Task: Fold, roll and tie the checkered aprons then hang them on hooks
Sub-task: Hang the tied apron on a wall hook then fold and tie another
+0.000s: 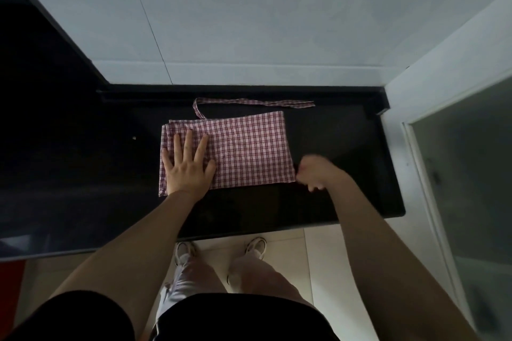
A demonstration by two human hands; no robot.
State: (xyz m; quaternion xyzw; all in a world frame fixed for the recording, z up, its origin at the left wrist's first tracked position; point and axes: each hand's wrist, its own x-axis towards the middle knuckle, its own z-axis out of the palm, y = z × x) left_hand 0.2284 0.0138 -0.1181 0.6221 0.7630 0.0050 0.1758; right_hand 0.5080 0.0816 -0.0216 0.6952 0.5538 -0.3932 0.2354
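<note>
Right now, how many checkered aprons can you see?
1: the checkered apron lies folded on the black counter, left hand flat on it. Others may be out of view.

Dim overall, underexposed. Pale wall tiles (249,14) catch the most light, soft and even from above. Black countertop (340,196) swallows detail; faint sheen along its near edge. Right hand (315,173) smeared by motion blur; left hand (188,166) sharp. Wide-angle bending at the edges; corners darken. Frosted door (468,174) hazy.
</note>
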